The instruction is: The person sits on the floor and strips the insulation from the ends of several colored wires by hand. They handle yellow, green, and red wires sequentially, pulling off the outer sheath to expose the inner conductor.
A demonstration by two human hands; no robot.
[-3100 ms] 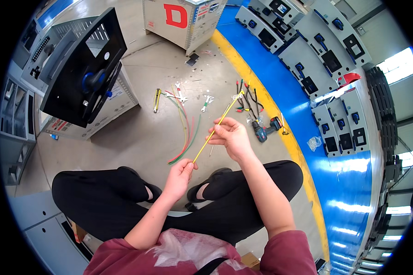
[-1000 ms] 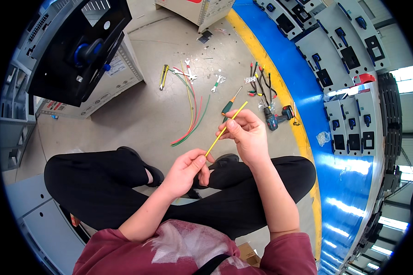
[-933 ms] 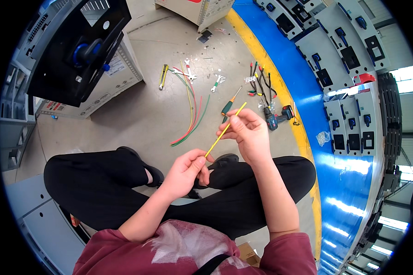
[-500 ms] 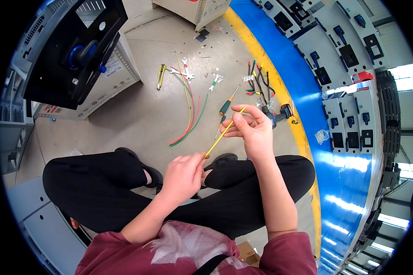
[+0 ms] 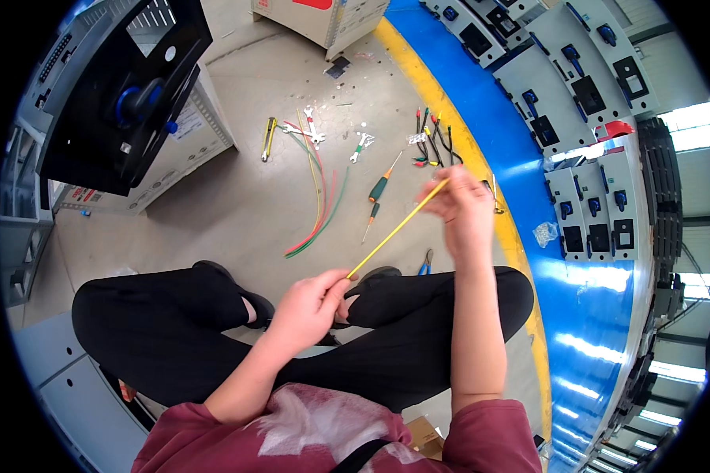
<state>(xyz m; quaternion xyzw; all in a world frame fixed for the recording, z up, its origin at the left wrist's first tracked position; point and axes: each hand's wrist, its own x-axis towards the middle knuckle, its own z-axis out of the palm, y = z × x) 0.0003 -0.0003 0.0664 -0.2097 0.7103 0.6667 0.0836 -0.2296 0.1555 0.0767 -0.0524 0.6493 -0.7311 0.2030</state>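
A thin yellow wire (image 5: pixel 397 231) runs slantwise between my hands, nearly straight. My left hand (image 5: pixel 306 311), closed above my lap, pinches its lower end. Farther up and to the right, my right hand (image 5: pixel 467 211) is closed on the upper end, its fingers partly blurred. On the floor beyond lie loose red, yellow and green wires (image 5: pixel 323 206). Left of my right hand are a green-handled screwdriver (image 5: pixel 379 188) and a smaller screwdriver (image 5: pixel 373 213). Blue-handled pliers (image 5: pixel 426 263) lie below that hand, near my knee.
A yellow utility knife (image 5: pixel 269 140) and wrenches (image 5: pixel 313 128) lie farther off, with black cables (image 5: pixel 434 140) to their right. A grey cabinet with a black panel (image 5: pixel 126 94) stands at left. Grey panels (image 5: pixel 548 98) rest on the blue floor (image 5: pixel 521 146) at right.
My right hand has moved up and right, away from my left hand, and its fingers have drawn closer together. A longer stretch of yellow wire shows between them. The pliers have come into view.
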